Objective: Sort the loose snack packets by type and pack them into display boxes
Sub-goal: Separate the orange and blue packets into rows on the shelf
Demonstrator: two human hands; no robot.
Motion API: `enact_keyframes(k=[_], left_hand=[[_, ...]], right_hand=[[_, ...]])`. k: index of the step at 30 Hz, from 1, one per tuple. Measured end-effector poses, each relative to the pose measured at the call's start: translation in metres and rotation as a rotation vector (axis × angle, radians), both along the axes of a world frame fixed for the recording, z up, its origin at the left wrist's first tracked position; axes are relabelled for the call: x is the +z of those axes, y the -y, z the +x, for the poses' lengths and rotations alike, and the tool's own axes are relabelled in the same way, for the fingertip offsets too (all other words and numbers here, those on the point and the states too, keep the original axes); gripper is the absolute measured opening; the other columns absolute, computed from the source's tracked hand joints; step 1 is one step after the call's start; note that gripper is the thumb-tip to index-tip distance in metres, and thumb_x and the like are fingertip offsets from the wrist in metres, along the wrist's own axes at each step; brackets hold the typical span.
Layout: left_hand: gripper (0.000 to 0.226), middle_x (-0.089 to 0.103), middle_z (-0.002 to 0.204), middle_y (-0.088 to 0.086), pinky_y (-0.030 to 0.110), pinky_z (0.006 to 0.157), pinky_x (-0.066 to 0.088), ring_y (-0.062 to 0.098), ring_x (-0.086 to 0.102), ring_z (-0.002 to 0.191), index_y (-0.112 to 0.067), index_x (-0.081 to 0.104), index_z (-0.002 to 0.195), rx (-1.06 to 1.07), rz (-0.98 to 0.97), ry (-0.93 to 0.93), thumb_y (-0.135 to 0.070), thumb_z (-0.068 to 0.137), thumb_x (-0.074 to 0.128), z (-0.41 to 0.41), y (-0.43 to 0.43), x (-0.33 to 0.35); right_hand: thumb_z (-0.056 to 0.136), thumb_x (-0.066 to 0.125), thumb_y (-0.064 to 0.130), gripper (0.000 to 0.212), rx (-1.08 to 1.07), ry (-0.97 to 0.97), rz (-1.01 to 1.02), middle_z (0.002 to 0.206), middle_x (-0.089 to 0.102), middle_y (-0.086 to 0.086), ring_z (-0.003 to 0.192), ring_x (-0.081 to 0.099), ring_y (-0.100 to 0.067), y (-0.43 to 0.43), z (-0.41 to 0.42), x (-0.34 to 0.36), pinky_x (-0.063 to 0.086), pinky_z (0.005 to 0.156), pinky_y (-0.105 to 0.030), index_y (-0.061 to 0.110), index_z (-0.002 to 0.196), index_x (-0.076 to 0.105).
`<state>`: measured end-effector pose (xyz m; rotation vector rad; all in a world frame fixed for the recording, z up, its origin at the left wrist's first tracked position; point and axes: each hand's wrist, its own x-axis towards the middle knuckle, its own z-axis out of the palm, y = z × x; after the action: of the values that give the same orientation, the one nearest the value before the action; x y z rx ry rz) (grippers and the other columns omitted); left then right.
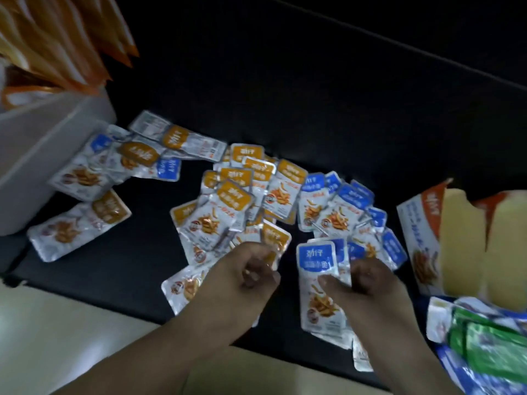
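Silver snack packets lie spread over a dark surface (313, 104). Several orange-labelled packets (228, 195) are heaped in the middle, and several blue-labelled packets (348, 206) sit to their right. My left hand (245, 283) pinches the lower edge of an orange-labelled packet (275, 238) at the front of the heap. My right hand (368, 286) grips a small stack of blue-labelled packets (319, 266), thumb across the top one. A mixed cluster of orange and blue packets (122, 163) lies at the left. An open display box (462, 240) stands at the right, its inside pale yellow.
A white box (42, 155) filled with upright orange packets (57, 38) stands at the far left. Green and blue packets (484, 343) are piled at the lower right. A pale floor (71, 332) shows below the dark surface's front edge.
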<state>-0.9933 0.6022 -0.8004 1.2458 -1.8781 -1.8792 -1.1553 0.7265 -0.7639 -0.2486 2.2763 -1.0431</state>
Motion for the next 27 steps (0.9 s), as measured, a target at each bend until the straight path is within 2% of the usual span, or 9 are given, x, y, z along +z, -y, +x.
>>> enact_keyframes(k=[3,5,8,11,15,19,21,24,27], left_hand=[[0.023,0.07,0.096,-0.016,0.024,0.068,0.058,0.011,0.069,0.076,-0.038,0.065,0.112,0.02,-0.018,0.034,-0.023,0.095,0.069,-0.001,-0.011,-0.003],[0.025,0.069,0.097,-0.021,0.021,0.065,0.056,0.013,0.07,0.077,-0.039,0.064,0.114,0.02,-0.031,0.035,-0.022,0.096,0.068,-0.007,-0.017,-0.003],[0.028,0.07,0.098,-0.02,0.016,0.063,0.053,0.015,0.07,0.079,-0.041,0.064,0.116,0.027,-0.001,0.023,-0.02,0.097,0.067,-0.011,-0.023,-0.002],[0.028,0.071,0.098,-0.018,0.022,0.065,0.055,0.018,0.071,0.079,-0.04,0.066,0.115,0.061,-0.013,0.017,-0.018,0.097,0.067,-0.009,-0.026,-0.003],[0.027,0.072,0.097,-0.015,0.035,0.073,0.062,0.02,0.072,0.081,-0.038,0.067,0.113,0.098,0.013,0.012,-0.016,0.098,0.066,-0.002,-0.029,-0.005],[0.028,0.072,0.094,-0.01,0.044,0.076,0.064,0.019,0.072,0.08,-0.035,0.07,0.111,0.108,0.015,-0.011,-0.01,0.098,0.065,0.006,-0.03,-0.008],[0.029,0.073,0.093,-0.009,0.04,0.074,0.064,0.021,0.072,0.078,-0.034,0.07,0.109,0.124,0.007,-0.018,-0.007,0.098,0.065,0.009,-0.028,-0.009],[0.029,0.074,0.093,-0.009,0.026,0.072,0.061,0.018,0.07,0.082,-0.036,0.07,0.103,0.15,-0.038,-0.021,-0.008,0.097,0.067,0.014,-0.024,-0.012],[0.025,0.075,0.086,-0.008,0.032,0.072,0.061,0.016,0.071,0.078,-0.033,0.073,0.099,0.111,-0.099,-0.013,-0.009,0.097,0.068,0.027,-0.02,-0.008]], right_hand=[[0.078,0.088,0.019,0.039,0.0,-0.146,0.034,0.064,0.051,0.002,0.056,0.049,-0.015,-0.022,-0.019,-0.009,0.038,0.049,-0.025,0.012,0.081,0.051],[0.076,0.09,0.023,0.041,-0.001,-0.211,0.041,0.072,0.062,0.009,0.063,0.06,-0.009,-0.027,-0.024,-0.013,0.042,0.05,-0.017,0.018,0.091,0.052],[0.072,0.089,0.043,0.063,0.05,-0.348,0.173,0.098,0.064,0.014,0.089,0.065,-0.015,-0.031,-0.026,-0.023,0.052,0.07,-0.035,0.031,0.113,0.043],[0.067,0.088,0.053,0.079,0.189,-0.595,0.298,0.125,0.05,0.001,0.115,0.054,-0.029,-0.034,-0.024,-0.032,0.052,0.077,-0.042,0.031,0.128,0.042],[0.071,0.086,0.036,0.058,0.443,-0.948,0.345,0.127,0.048,-0.015,0.108,0.048,-0.039,-0.033,-0.021,-0.039,0.053,0.077,-0.049,0.024,0.124,0.065],[0.074,0.083,0.029,0.046,0.622,-0.958,0.361,0.127,0.055,-0.014,0.112,0.052,-0.039,-0.032,-0.012,-0.044,0.052,0.08,-0.049,0.03,0.119,0.072],[0.072,0.085,0.034,0.045,0.641,-0.915,0.376,0.126,0.057,-0.014,0.113,0.053,-0.039,-0.033,-0.008,-0.044,0.051,0.083,-0.049,0.03,0.116,0.074],[0.068,0.088,0.034,0.05,0.657,-0.905,0.358,0.133,0.056,-0.018,0.126,0.049,-0.044,-0.032,-0.007,-0.042,0.048,0.098,-0.057,0.024,0.115,0.075],[0.063,0.09,0.024,0.059,0.698,-0.903,0.335,0.141,0.054,-0.019,0.137,0.042,-0.046,-0.021,0.0,-0.034,0.043,0.106,-0.065,0.017,0.12,0.074]])
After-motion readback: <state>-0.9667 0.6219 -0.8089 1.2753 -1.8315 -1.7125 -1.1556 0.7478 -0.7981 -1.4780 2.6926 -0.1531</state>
